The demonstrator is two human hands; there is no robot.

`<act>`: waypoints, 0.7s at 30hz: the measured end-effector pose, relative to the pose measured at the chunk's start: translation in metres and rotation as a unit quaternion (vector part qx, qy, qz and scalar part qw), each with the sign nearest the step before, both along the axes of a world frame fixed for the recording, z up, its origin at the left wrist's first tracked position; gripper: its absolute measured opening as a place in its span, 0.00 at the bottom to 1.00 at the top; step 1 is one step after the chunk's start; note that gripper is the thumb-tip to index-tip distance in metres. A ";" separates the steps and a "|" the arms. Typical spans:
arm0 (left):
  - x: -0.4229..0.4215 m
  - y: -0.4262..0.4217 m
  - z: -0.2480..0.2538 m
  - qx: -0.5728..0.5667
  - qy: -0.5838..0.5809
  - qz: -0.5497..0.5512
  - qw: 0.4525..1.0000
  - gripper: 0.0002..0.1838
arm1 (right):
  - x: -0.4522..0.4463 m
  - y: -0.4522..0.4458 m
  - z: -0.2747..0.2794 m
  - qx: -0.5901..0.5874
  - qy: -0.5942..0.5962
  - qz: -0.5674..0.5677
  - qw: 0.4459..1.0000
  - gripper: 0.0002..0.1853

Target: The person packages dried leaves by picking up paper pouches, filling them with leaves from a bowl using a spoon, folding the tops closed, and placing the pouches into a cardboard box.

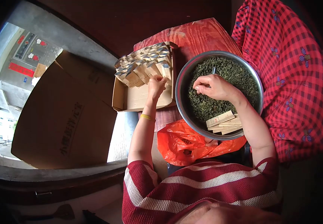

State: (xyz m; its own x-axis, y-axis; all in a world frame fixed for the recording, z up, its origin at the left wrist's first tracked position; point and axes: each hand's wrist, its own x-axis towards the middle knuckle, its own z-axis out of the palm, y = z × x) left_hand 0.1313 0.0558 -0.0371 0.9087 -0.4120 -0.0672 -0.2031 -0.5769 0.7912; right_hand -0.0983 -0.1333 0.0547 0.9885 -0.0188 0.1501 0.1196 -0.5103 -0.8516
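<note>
My left hand [157, 86] is closed at the front row of small paper packets [141, 72], its fingertips at the lower part of a pale packet [164, 70]. These packets stand upright in close rows in a shallow cardboard box [141, 98]. My right hand [215, 87] is over a large steel basin [181, 98] of dried dark-green leaves [240, 71]. Its fingers are curled together, and what they hold, if anything, is hidden. Just behind that hand, a metal handle [213, 70] sticks up from the leaves. Flat paper packets [223, 121] lie fanned at the basin's near side.
A reddish wooden table [202, 33] carries the box and basin. An orange-red plastic bag [180, 143] lies below the basin, near my lap. Red checked cloth [288, 71] hangs at the right. On the left, a big cardboard sheet [66, 115] leans in the window opening.
</note>
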 end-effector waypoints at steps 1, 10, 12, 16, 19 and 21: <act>0.000 0.000 0.002 0.001 0.000 0.002 1.000 0.14 | 0.001 0.001 0.000 0.001 0.000 0.002 1.000 0.09; 0.005 -0.018 -0.001 -0.132 0.141 -0.011 0.981 0.13 | 0.000 0.000 0.002 -0.036 0.005 0.006 0.999 0.09; 0.006 -0.014 -0.002 -0.133 0.158 -0.014 0.978 0.13 | -0.001 0.001 0.003 -0.034 0.008 0.005 0.999 0.09; 0.005 0.000 0.002 -0.112 0.185 -0.028 0.976 0.12 | -0.001 0.000 0.001 -0.038 0.009 0.013 0.999 0.10; 0.017 0.018 0.002 -0.007 0.158 -0.055 0.986 0.12 | -0.003 0.001 0.003 -0.052 0.006 0.012 0.999 0.11; 0.029 0.031 -0.004 0.110 0.080 -0.050 0.989 0.15 | -0.002 0.002 0.003 -0.052 0.007 0.016 0.999 0.11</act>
State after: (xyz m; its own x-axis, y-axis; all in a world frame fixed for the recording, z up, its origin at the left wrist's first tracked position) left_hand 0.1603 0.0868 -0.0415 0.8349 -0.4585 -0.3044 -0.1502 -0.7220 0.6754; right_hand -0.1002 -0.1316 0.0575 0.9903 0.0275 0.1365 0.1262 -0.5915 -0.7964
